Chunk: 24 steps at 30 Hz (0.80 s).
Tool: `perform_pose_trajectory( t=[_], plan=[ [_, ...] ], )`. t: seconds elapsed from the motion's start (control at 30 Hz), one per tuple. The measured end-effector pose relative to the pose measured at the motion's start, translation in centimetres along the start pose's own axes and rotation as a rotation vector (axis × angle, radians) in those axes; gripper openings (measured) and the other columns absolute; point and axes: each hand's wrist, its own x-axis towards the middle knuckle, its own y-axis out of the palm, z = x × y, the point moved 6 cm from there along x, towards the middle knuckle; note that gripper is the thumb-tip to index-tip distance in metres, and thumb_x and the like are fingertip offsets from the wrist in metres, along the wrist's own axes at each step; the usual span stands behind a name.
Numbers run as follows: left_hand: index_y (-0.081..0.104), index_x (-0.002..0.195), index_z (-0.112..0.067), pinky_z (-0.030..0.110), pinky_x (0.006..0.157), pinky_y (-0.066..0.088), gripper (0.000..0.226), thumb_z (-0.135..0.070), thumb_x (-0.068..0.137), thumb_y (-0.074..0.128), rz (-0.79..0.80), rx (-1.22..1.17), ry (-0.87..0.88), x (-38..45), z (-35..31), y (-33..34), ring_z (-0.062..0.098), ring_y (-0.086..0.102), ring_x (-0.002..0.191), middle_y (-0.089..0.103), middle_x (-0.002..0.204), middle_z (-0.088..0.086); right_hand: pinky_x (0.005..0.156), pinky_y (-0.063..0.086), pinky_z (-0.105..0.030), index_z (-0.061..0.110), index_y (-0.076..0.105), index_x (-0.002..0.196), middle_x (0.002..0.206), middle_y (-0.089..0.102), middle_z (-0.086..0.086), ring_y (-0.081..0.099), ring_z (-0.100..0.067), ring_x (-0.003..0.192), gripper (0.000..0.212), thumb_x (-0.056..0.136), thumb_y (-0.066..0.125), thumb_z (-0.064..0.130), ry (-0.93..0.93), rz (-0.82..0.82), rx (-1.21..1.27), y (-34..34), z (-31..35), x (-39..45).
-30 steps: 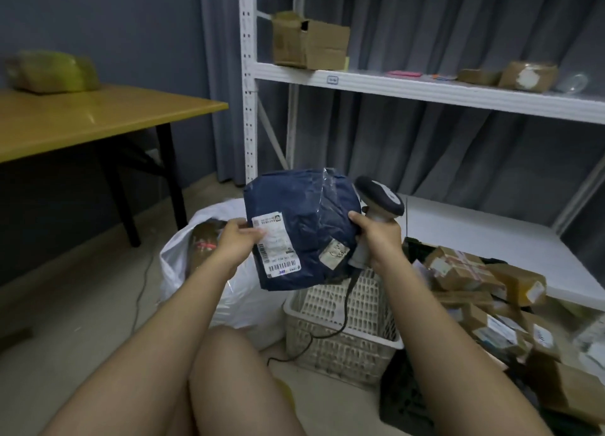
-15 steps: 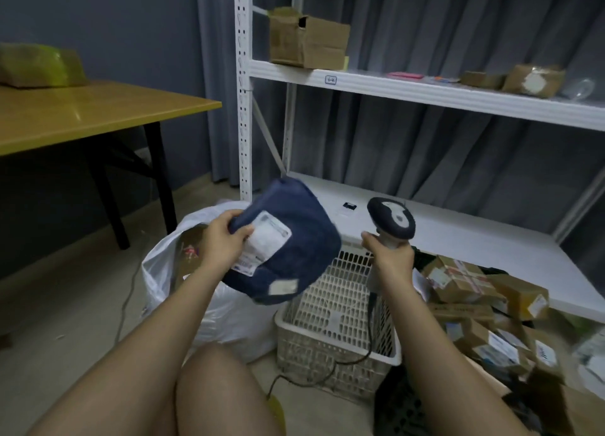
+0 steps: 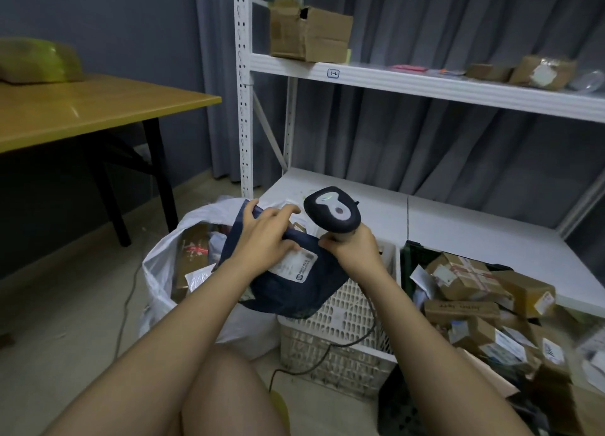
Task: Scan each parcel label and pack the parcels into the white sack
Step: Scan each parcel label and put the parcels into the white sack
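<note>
A dark blue soft parcel (image 3: 294, 291) with a white label (image 3: 299, 263) is held low between the white sack (image 3: 157, 272) and the white basket (image 3: 340, 324). My left hand (image 3: 265, 236) lies over its top, fingers spread across it and thumb hooked at its far edge, holding it. My right hand (image 3: 355, 252) grips the handle of the barcode scanner (image 3: 332, 211), whose head points away from me; its knuckles touch the parcel's right edge. The sack stands open on the floor with several parcels (image 3: 193, 249) inside.
Several cardboard parcels (image 3: 465, 281) are heaped in a dark crate at the right. A white shelf unit (image 3: 458, 232) stands behind, with boxes (image 3: 307, 33) on its upper board. A wooden table (image 3: 82, 108) is at the left. The scanner cable (image 3: 347, 342) runs down past the basket.
My left hand has lowered the blue parcel and turned it flatter, down by the sack's mouth. The scanner hand has come closer to the parcel and now touches it.
</note>
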Motion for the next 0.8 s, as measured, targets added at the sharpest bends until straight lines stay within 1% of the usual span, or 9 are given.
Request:
perform_pose_trajectory(
  t=[0.1, 0.2, 0.3, 0.37, 0.43, 0.53, 0.63, 0.73, 0.8],
  plan=[
    [0.047, 0.122, -0.028, 0.038, 0.115, -0.009, 0.043, -0.027, 0.084, 0.065, -0.035, 0.010, -0.023, -0.9, 0.7, -0.2, 0.012, 0.049, 0.118, 0.065, 0.102, -0.007, 0.055, 0.038, -0.025, 0.014, 0.053, 0.076, 0.069, 0.056, 0.001, 0.049, -0.012, 0.062, 0.015, 0.078, 0.065, 0.004, 0.033, -0.030, 0.010, 0.3, -0.4, 0.1],
    [0.045, 0.122, -0.027, 0.039, 0.116, -0.008, 0.045, -0.030, 0.083, 0.067, -0.025, 0.004, -0.046, -1.1, 1.1, -0.6, 0.011, 0.050, 0.116, 0.065, 0.099, -0.008, 0.057, 0.041, -0.025, 0.016, 0.054, 0.071, 0.066, 0.057, 0.003, 0.052, -0.012, 0.063, 0.020, 0.078, 0.068, 0.004, 0.017, 0.030, 0.094, 0.9, -0.1, 0.1],
    [0.042, 0.114, -0.024, 0.039, 0.116, -0.005, 0.046, -0.032, 0.079, 0.070, -0.060, -0.068, -0.079, -0.7, 1.3, -1.1, 0.010, 0.053, 0.111, 0.066, 0.089, -0.010, 0.064, 0.052, -0.018, 0.008, 0.067, 0.086, 0.073, 0.070, 0.008, 0.065, -0.004, 0.069, 0.018, 0.074, 0.079, 0.001, 0.025, 0.136, 0.180, 1.6, 0.4, 0.1],
    [0.039, 0.107, -0.024, 0.037, 0.115, -0.004, 0.045, -0.032, 0.077, 0.072, -0.070, -0.121, -0.079, -0.5, 0.9, -1.3, 0.009, 0.053, 0.108, 0.066, 0.084, -0.010, 0.073, 0.054, -0.024, 0.009, 0.067, 0.099, 0.085, 0.073, 0.005, 0.068, -0.006, 0.080, 0.036, 0.067, 0.082, 0.001, 0.014, 0.146, 0.130, 1.8, 0.6, 0.4],
    [0.037, 0.106, -0.024, 0.036, 0.115, -0.004, 0.046, -0.033, 0.077, 0.072, -0.072, -0.118, -0.068, -0.3, 0.3, -1.5, 0.010, 0.053, 0.107, 0.065, 0.086, -0.008, 0.076, 0.053, -0.029, 0.010, 0.066, 0.101, 0.091, 0.073, 0.002, 0.066, -0.010, 0.086, 0.040, 0.066, 0.082, 0.001, 0.020, 0.121, 0.116, 1.9, 0.5, 0.6],
    [0.042, 0.119, -0.024, 0.038, 0.115, -0.010, 0.050, -0.035, 0.079, 0.071, -0.074, -0.057, -0.028, -0.3, -0.5, -2.1, 0.012, 0.050, 0.116, 0.062, 0.100, -0.007, 0.080, 0.050, -0.027, 0.012, 0.065, 0.109, 0.101, 0.070, 0.002, 0.063, -0.011, 0.093, 0.043, 0.070, 0.081, 0.002, 0.035, 0.080, 0.129, 1.6, 0.3, 0.4],
    [0.039, 0.138, -0.023, 0.042, 0.114, -0.013, 0.073, -0.039, 0.076, 0.074, -0.215, 0.032, -0.002, -0.7, 0.0, -3.6, 0.017, 0.030, 0.138, 0.047, 0.137, 0.000, 0.078, 0.052, -0.029, 0.012, 0.064, 0.109, 0.099, 0.070, 0.002, 0.064, -0.015, 0.093, 0.043, 0.071, 0.082, 0.003, 0.113, 0.020, 0.222, 1.0, -0.6, 0.3],
    [0.027, 0.148, -0.022, 0.045, 0.117, 0.006, 0.089, -0.047, 0.076, 0.074, -0.209, -0.108, -0.252, -1.2, 3.7, -4.4, 0.026, 0.020, 0.142, 0.028, 0.153, 0.005, 0.061, 0.049, -0.022, 0.004, 0.067, 0.103, 0.091, 0.071, -0.003, 0.067, -0.021, 0.088, 0.035, 0.072, 0.082, 0.001, 0.240, -0.046, 0.372, 0.2, -2.3, 0.3],
    [0.037, 0.142, -0.021, 0.042, 0.110, 0.031, 0.076, -0.045, 0.079, 0.072, -0.091, -0.315, -0.404, -1.7, 6.1, -3.6, 0.025, 0.040, 0.131, 0.046, 0.141, 0.003, 0.055, 0.048, -0.019, 0.003, 0.068, 0.096, 0.085, 0.070, -0.004, 0.065, -0.019, 0.078, 0.026, 0.074, 0.081, 0.002, 0.284, -0.075, 0.398, -0.4, -2.8, 0.0]
  ],
)
